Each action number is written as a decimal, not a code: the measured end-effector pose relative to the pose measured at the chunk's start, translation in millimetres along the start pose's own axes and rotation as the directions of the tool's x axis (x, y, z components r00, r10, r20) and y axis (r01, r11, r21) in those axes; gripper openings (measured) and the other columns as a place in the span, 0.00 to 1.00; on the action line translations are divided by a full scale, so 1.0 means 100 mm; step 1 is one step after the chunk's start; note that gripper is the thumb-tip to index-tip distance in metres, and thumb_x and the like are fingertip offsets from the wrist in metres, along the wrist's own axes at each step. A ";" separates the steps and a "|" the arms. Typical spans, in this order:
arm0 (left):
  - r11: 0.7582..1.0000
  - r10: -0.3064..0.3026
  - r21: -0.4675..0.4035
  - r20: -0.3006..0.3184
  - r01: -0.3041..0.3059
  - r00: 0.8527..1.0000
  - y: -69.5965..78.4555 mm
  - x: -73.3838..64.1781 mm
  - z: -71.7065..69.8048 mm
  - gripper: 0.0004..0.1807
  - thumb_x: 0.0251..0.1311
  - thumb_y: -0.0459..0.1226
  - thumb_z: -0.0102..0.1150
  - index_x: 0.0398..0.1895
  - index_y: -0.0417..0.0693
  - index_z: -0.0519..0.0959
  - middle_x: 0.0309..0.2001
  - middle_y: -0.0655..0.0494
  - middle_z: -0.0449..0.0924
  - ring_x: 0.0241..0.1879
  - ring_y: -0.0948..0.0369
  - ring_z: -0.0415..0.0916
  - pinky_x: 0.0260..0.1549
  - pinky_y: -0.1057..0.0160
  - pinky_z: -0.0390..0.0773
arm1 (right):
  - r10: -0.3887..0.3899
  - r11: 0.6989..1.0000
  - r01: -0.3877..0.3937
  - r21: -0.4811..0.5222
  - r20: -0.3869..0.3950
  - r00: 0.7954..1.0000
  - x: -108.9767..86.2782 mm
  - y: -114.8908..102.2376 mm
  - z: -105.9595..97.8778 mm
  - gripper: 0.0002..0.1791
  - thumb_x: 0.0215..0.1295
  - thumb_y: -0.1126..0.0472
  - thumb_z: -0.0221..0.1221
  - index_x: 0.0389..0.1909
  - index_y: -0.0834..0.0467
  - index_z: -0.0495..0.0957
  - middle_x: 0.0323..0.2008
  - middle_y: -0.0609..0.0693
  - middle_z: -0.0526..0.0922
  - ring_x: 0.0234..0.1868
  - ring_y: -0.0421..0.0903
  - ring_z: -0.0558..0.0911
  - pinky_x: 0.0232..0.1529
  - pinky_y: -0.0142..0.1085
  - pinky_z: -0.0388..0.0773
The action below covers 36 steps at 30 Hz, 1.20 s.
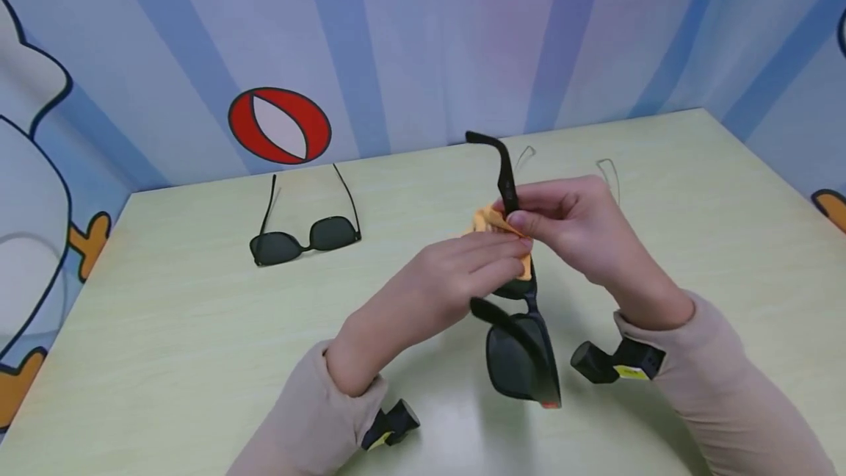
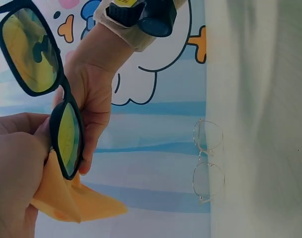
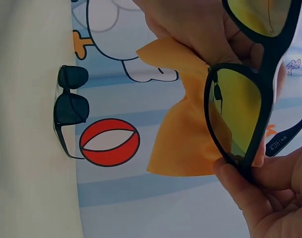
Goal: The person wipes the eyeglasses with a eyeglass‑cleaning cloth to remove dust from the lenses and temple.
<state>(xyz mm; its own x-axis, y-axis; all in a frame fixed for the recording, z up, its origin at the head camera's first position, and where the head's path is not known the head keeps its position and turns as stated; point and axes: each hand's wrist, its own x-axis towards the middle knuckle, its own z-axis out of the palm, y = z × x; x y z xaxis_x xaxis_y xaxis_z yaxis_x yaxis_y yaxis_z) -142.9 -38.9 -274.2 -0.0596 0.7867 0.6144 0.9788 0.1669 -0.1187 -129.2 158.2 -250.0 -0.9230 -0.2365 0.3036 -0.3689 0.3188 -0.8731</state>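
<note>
Black-framed sunglasses (image 1: 512,358) are held upright on their side over the table, one lens low and one temple arm pointing up. My right hand (image 1: 581,230) pinches them by the upper corner near the hinge. Around the upper lens, my left hand (image 1: 456,270) grips an orange cloth (image 1: 489,219), its fingers largely covering that lens in the head view. The cloth's loose end (image 2: 86,201) hangs beside the frame in the left wrist view. Seen from the right wrist, the cloth (image 3: 183,134) lies against the lens and the right fingers (image 3: 245,193) hold the frame's corner.
A second pair of dark sunglasses (image 1: 304,241) lies on the table (image 1: 198,329) at the left, temples toward the back. Thin wire-framed glasses (image 2: 208,161) lie behind the hands, partly hidden in the head view. A patterned curtain (image 1: 410,42) borders the table's back edge.
</note>
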 end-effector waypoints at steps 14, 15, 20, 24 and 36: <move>0.973 -0.077 -0.214 0.034 0.083 0.996 0.05 0.06 -0.09 0.11 0.59 0.26 0.57 0.44 0.43 0.79 0.47 0.54 0.80 0.52 0.64 0.74 0.58 0.74 0.64 | -0.071 0.997 0.069 -0.022 -0.095 0.993 -0.04 -0.02 -0.11 0.09 0.57 0.76 0.59 0.40 0.71 0.81 0.35 0.47 0.85 0.37 0.41 0.84 0.39 0.32 0.81; 0.971 -0.081 -0.221 0.031 0.086 0.996 0.04 0.05 -0.11 0.11 0.59 0.26 0.57 0.44 0.43 0.79 0.46 0.54 0.80 0.52 0.64 0.74 0.58 0.73 0.64 | -0.073 0.997 0.072 -0.012 -0.099 0.992 -0.05 -0.02 -0.12 0.09 0.57 0.76 0.59 0.40 0.72 0.81 0.35 0.46 0.85 0.37 0.41 0.84 0.39 0.32 0.81; 0.972 -0.105 -0.209 0.019 0.106 0.994 0.03 0.02 -0.19 0.11 0.56 0.25 0.60 0.42 0.43 0.79 0.46 0.54 0.80 0.51 0.63 0.74 0.57 0.72 0.65 | -0.072 0.996 0.077 0.044 -0.105 0.992 -0.05 -0.03 -0.13 0.09 0.57 0.76 0.59 0.40 0.72 0.81 0.35 0.47 0.85 0.38 0.42 0.84 0.42 0.33 0.80; 0.984 -0.112 -0.142 -0.001 0.111 0.994 0.03 0.01 -0.17 0.10 0.57 0.24 0.58 0.41 0.43 0.79 0.46 0.53 0.81 0.50 0.62 0.75 0.56 0.71 0.68 | -0.074 0.996 0.078 0.045 -0.081 0.994 -0.04 -0.03 -0.10 0.10 0.56 0.76 0.60 0.40 0.72 0.80 0.34 0.49 0.85 0.37 0.42 0.85 0.41 0.34 0.80; 0.960 -0.161 -0.237 -0.028 0.150 0.987 -0.03 -0.02 0.01 0.13 0.59 0.23 0.54 0.46 0.40 0.79 0.47 0.50 0.81 0.51 0.61 0.76 0.55 0.69 0.70 | -0.020 0.999 0.016 -0.046 -0.093 0.995 -0.04 -0.03 0.04 0.09 0.58 0.72 0.61 0.40 0.68 0.82 0.37 0.59 0.84 0.36 0.41 0.85 0.36 0.32 0.81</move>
<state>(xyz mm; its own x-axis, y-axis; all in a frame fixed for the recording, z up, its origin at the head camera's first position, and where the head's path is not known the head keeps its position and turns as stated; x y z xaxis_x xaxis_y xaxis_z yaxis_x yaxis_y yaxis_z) -146.0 -40.3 -275.5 -0.2111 0.7326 0.6471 0.9770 0.1371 0.1635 -124.2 154.5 -249.5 -0.9215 -0.1564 0.3555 -0.3884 0.3564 -0.8498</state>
